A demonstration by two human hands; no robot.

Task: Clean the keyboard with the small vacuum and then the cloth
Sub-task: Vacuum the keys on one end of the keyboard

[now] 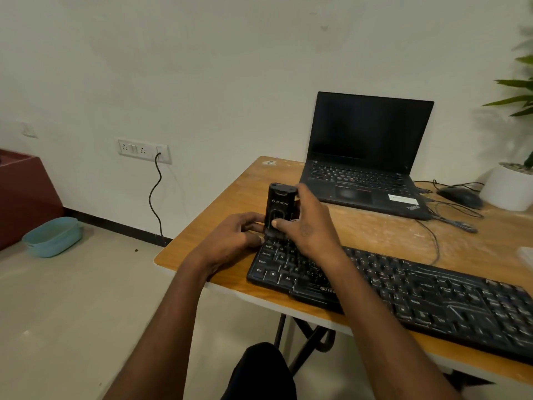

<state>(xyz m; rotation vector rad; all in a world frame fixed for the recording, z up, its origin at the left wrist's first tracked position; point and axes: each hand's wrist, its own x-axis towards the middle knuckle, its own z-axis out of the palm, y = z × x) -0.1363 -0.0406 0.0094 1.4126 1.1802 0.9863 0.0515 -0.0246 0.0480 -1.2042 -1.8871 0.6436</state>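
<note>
While gripped: one vacuum (pixel 281 207), one keyboard (pixel 403 287).

Both hands hold the upright vacuum (pixel 281 204) on the keyboard's (pixel 403 287) left end.

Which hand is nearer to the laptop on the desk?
Right. The right hand grips the small vacuum just in front of the laptop; the left hand rests farther left, at the keyboard corner.
</note>
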